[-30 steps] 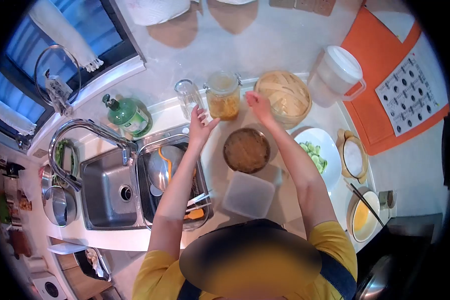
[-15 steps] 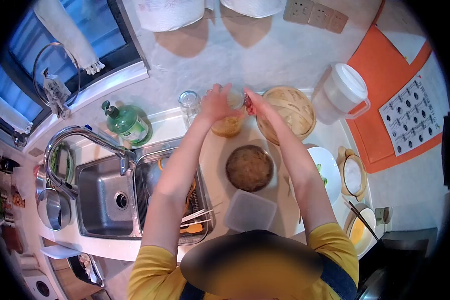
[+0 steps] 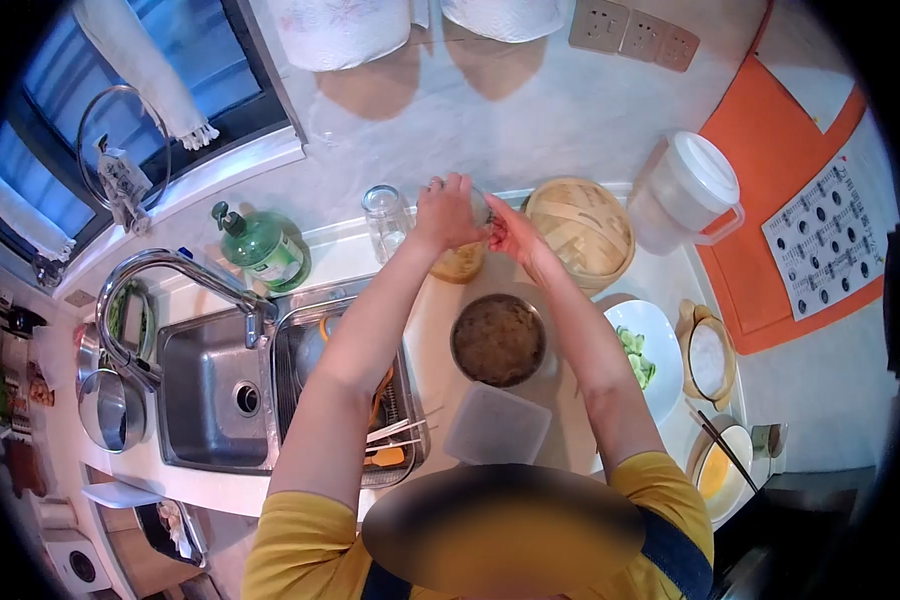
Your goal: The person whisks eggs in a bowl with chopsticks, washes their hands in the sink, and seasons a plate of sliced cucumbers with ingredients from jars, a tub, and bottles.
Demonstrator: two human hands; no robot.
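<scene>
A glass jar (image 3: pixel 458 264) with yellowish-brown contents stands on the counter near the back wall. My left hand (image 3: pixel 446 212) is wrapped over its upper part, palm down. At the jar's right side, my right hand (image 3: pixel 513 236) has its fingers closed against the rim; a small dark metal piece shows there, but its details are hidden. Just left of the jar is a clear drinking glass (image 3: pixel 385 220). In front of it sits a round metal bowl (image 3: pixel 498 340) of brown contents, above a translucent plastic box (image 3: pixel 498 424).
To the right are a bamboo steamer (image 3: pixel 580 235), a lidded pitcher (image 3: pixel 685 195), a white plate (image 3: pixel 665 345) with green slices, and a bowl (image 3: pixel 722 470) with chopsticks. The soap bottle (image 3: pixel 262 250), faucet (image 3: pixel 140 268), sink (image 3: pixel 210 390) and dish rack (image 3: pixel 400 465) lie left.
My right hand has turned and pressed closer to the jar's rim. My left hand stays on the jar. The whole view has shifted slightly.
</scene>
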